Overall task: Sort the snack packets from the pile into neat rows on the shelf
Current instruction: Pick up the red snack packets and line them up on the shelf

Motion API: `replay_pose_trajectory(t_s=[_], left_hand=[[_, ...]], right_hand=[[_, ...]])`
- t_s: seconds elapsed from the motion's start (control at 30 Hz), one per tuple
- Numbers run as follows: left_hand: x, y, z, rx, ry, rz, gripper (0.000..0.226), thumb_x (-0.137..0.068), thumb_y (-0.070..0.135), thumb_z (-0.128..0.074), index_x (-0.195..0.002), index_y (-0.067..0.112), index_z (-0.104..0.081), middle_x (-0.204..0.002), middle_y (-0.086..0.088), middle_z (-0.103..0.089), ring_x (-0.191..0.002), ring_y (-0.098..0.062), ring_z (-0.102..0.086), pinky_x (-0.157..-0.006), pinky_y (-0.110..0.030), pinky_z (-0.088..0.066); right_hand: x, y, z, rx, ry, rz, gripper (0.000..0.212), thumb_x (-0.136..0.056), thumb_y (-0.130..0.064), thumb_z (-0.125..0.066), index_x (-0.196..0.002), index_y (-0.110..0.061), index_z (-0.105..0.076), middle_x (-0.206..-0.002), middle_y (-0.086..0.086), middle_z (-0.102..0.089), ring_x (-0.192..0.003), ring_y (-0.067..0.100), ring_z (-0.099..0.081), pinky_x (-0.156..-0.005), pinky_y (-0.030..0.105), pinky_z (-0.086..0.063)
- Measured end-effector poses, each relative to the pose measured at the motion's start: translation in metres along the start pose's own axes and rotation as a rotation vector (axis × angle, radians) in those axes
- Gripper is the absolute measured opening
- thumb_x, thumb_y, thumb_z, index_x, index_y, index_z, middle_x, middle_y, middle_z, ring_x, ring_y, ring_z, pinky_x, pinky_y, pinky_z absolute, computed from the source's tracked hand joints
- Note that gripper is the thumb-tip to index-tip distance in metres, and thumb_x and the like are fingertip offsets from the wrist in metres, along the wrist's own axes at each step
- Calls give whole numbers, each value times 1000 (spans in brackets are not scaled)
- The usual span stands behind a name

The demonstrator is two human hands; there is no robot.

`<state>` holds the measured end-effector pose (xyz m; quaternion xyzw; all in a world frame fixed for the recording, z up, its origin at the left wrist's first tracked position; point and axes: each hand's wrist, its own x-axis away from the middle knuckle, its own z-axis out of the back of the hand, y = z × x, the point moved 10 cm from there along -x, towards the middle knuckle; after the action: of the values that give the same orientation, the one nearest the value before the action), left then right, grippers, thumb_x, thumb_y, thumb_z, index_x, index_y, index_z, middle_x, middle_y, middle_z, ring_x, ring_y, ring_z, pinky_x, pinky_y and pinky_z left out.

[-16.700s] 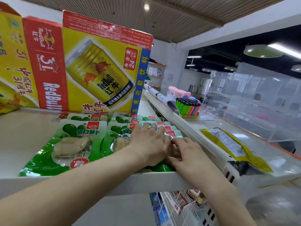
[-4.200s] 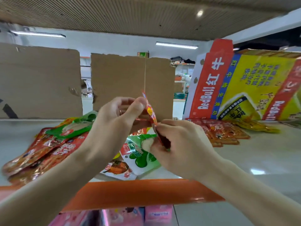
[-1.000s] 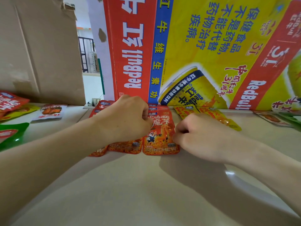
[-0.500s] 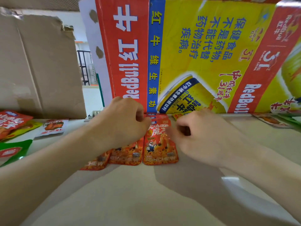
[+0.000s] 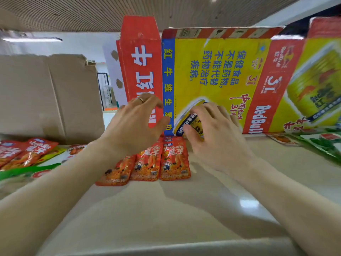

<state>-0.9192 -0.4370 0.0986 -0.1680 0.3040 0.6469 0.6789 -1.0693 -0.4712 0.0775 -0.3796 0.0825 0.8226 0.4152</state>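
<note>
Three orange-red snack packets (image 5: 158, 163) lie side by side in a row on the pale shelf (image 5: 166, 209), their far ends under my hands. My left hand (image 5: 134, 122) hovers above the left packets with fingers spread and relaxed, holding nothing. My right hand (image 5: 212, 133) hangs just right of the row, fingers loosely bent and empty. A loose pile of red and green packets (image 5: 24, 154) lies at the left edge.
A yellow and red Red Bull carton (image 5: 230, 80) stands at the back of the shelf. A brown cardboard sheet (image 5: 48, 97) stands at the back left. More packets, green and orange (image 5: 317, 143), lie at the right.
Both hands have lifted off the orange-red packets and opened, where half a second ago they were curled low over the row. The view has tilted upward.
</note>
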Motion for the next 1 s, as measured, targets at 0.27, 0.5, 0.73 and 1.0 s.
replay_pose_trajectory(t_s=[0.27, 0.5, 0.73, 1.0], left_hand=[[44, 1, 72, -76, 70, -88, 55, -91, 57, -41, -135, 25, -49, -146, 10, -46, -130, -16, -47, -105, -46, -39], [111, -48, 109, -194, 81, -50, 53, -93, 57, -40, -138, 30, -44, -151, 14, -38, -135, -11, -39, -105, -38, -31], [160, -144, 143, -294, 55, 110, 53, -90, 56, -42, -136, 29, -45, -151, 11, -38, -135, -15, -40, -105, -38, -32], [212, -227, 186, -354, 77, 198, 51, -93, 56, -38, -136, 29, -44, -151, 9, -39, -132, -17, -44, -105, -39, -33]], right_hand=[[4, -47, 20, -7, 5, 72, 54, -88, -53, -41, -132, -24, -54, -146, -5, -42, -137, 23, -32, -104, 52, -28], [16, -149, 7, -130, -29, 212, 58, -90, -51, -43, -143, -28, -38, -149, -9, -38, -138, 19, -28, -104, 50, -29], [6, -244, -17, -282, -34, 285, 66, -93, -49, -45, -151, -32, -20, -148, -7, -38, -132, 14, -27, -102, 47, -25], [8, -345, -63, -281, -156, 391, 68, -93, -48, -49, -150, -38, -13, -155, -14, -25, -141, 11, -16, -109, 46, -19]])
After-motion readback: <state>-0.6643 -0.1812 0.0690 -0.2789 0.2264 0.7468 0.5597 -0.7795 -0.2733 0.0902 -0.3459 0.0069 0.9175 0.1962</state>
